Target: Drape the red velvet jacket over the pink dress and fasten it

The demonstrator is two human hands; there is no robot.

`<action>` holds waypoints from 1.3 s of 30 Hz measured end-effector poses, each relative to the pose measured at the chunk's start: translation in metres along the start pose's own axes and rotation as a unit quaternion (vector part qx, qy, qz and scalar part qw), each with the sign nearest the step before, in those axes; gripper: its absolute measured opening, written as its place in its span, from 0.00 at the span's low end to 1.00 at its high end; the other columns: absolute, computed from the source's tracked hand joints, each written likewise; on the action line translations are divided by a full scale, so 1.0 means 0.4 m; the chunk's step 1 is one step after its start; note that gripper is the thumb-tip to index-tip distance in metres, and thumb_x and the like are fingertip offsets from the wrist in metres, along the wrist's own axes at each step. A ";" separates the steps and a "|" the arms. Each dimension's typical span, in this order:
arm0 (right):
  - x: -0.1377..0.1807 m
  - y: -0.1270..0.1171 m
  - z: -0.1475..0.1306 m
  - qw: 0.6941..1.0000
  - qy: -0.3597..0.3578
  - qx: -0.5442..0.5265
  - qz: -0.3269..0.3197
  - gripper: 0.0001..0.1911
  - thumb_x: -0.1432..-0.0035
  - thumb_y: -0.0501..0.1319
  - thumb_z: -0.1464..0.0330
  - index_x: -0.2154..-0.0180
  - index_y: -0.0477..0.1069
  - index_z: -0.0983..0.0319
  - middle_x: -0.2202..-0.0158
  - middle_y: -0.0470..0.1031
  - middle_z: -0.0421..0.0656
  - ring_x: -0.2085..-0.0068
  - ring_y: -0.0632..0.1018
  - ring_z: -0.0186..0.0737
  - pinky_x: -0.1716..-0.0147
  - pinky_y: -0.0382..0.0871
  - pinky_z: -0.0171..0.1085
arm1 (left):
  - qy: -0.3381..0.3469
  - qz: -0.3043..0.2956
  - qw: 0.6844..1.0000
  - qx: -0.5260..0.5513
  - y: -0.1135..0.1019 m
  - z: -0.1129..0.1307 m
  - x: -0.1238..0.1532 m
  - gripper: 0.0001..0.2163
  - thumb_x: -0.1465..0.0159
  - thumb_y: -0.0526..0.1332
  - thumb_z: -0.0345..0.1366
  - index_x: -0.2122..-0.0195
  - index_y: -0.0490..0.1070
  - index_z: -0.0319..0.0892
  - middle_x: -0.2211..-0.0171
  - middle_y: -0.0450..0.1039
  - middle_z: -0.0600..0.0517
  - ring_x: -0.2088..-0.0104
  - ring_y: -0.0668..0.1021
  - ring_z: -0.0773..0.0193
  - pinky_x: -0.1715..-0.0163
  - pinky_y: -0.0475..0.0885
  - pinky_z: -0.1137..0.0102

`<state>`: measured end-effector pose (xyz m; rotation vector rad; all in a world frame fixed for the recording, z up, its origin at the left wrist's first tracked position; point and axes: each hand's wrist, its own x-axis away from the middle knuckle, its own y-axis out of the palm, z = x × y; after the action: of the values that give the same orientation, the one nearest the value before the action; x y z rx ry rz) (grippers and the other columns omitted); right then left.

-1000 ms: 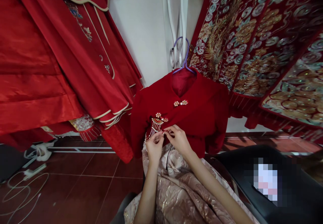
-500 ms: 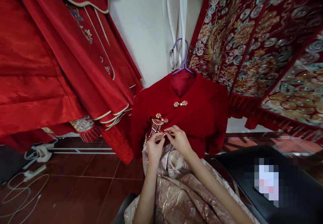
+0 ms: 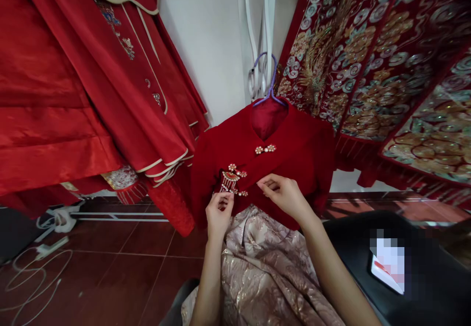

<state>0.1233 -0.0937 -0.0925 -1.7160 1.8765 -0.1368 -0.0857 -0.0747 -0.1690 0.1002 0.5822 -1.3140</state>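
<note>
A red jacket (image 3: 294, 169) hangs in front of me on a purple hanger (image 3: 273, 90). Its front carries a flower-shaped beaded clasp (image 3: 265, 149) near the neck and a fan-shaped ornament with bead tassels (image 3: 230, 176) lower down. Beside those tassels, my left hand (image 3: 220, 213) pinches the jacket's front, thumb and forefinger together by the lower beaded clasp (image 3: 240, 193). To the right, my right hand (image 3: 283, 194) is closed with bent fingers over the jacket; anything between its fingertips is too small to see. Shiny beige-pink patterned cloth (image 3: 265, 267) spreads below both hands.
Red garments (image 3: 121, 81) hang at the left, and a heavily embroidered red one (image 3: 368, 71) hangs at the right. A black seat (image 3: 342, 247) at the lower right bears a blurred flat item (image 3: 390, 267). White cables (image 3: 37, 277) lie on the tiled floor.
My right hand has moved right and slightly up, away from the lower clasp and my left hand. My left hand has stayed near the tassels, shifting only slightly.
</note>
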 end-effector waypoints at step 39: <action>0.020 -0.036 0.034 0.939 0.047 -0.177 -0.293 0.08 0.48 0.66 0.66 0.68 0.73 0.64 0.71 0.77 0.41 0.71 0.77 0.32 0.67 0.71 0.33 | -0.212 -0.006 0.908 0.362 0.057 0.122 -0.106 0.15 0.47 0.70 0.40 0.62 0.78 0.37 0.62 0.80 0.44 0.62 0.81 0.62 0.53 0.74 0.64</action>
<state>0.1424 -0.0993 -0.0999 -2.5236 1.4536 -0.1160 -0.0532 -0.0503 -0.1138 0.4073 -0.2983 -1.4536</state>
